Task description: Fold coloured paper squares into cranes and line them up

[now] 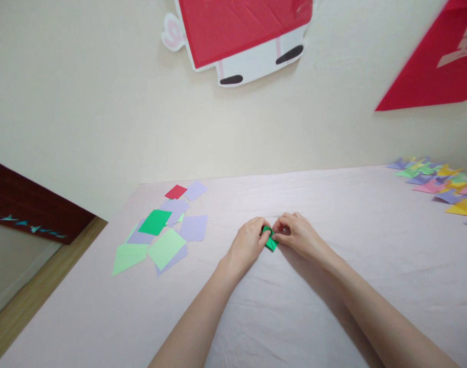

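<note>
A small folded piece of dark green paper (270, 240) lies on the pale pink table cover (333, 286), near the middle. My left hand (248, 243) pinches its left side with curled fingers. My right hand (296, 235) pinches its right side, fingers pressed together on the fold. Most of the paper is hidden between the two hands.
Loose paper squares (162, 232) in green, lilac and red lie scattered at the left. A heap of folded paper figures (440, 184) in several colours sits at the far right edge. Red decorations (244, 30) hang on the cream wall behind. Wooden floor (29, 301) shows at the left.
</note>
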`<act>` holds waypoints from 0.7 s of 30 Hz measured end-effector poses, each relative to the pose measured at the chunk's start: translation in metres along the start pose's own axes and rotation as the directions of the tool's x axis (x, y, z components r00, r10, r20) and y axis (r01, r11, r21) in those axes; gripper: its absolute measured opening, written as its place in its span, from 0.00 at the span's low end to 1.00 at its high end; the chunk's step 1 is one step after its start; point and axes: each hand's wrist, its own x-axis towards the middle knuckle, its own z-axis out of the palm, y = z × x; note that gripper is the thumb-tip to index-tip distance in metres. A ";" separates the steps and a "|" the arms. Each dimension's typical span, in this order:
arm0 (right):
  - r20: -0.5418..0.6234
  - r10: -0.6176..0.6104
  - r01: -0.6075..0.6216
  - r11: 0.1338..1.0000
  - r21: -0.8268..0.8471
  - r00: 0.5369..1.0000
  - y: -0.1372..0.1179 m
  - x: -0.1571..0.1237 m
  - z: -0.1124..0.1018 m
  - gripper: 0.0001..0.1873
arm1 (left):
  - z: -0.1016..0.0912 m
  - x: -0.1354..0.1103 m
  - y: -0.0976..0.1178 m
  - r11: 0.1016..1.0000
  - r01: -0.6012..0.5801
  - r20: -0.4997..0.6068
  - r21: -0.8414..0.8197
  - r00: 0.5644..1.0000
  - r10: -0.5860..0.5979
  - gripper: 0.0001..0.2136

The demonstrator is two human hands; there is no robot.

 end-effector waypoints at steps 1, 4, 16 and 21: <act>0.002 0.016 -0.016 1.000 -0.025 1.000 -0.002 0.000 0.000 0.01 | -0.001 0.001 -0.001 1.000 0.005 0.004 -0.017 1.000 -0.005 0.06; 0.023 0.064 -0.062 0.995 -0.081 0.998 -0.007 0.003 -0.001 0.02 | -0.004 0.002 -0.002 0.992 0.012 0.007 -0.124 1.000 -0.011 0.07; 0.100 0.080 -0.078 0.997 -0.023 0.992 -0.010 0.009 -0.007 0.01 | -0.001 0.000 -0.007 0.974 0.038 -0.071 -0.221 0.996 -0.055 0.06; 0.043 0.042 -0.045 0.996 0.077 0.998 -0.004 0.006 -0.003 0.04 | 0.000 -0.002 -0.006 0.975 0.040 -0.074 -0.219 0.996 -0.058 0.06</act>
